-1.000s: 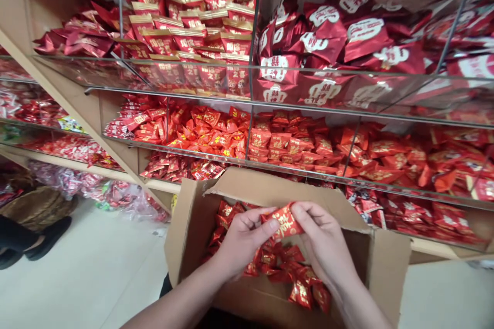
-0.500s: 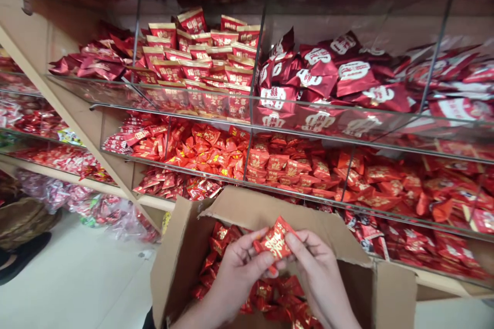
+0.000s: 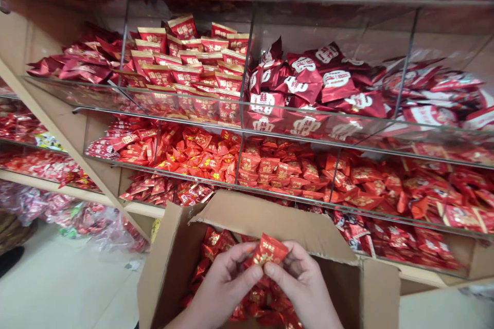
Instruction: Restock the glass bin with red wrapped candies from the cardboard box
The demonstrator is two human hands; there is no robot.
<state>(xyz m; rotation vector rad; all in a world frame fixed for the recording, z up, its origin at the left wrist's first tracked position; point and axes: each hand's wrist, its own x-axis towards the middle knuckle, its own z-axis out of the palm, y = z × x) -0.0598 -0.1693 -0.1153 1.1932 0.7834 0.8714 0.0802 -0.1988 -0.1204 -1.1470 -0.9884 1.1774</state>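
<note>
Between my two hands is a small red candy packet [image 3: 271,248] with gold lettering, held over an open cardboard box [image 3: 254,211]. My left hand [image 3: 229,277] pinches its lower left side with the thumb in front. Fingers and thumb of my right hand [image 3: 299,277] close on its right side and lower edge. Below the hands, many similar red packets [image 3: 216,241] lie loose in the box; my wrists and hands hide part of them.
Behind the box rise shelves with clear dividers [image 3: 241,154], filled with red candy packets [image 3: 270,167], gold-edged packets [image 3: 185,67] and dark red packets [image 3: 309,74]. Plastic bags of sweets [image 3: 88,221] lie on the floor at left. A box flap [image 3: 380,293] sticks out right.
My right thumb has slid down from the packet's upper right to its lower edge, and the packet's top now tilts differently. The view has shifted slightly, moving the shelves left.
</note>
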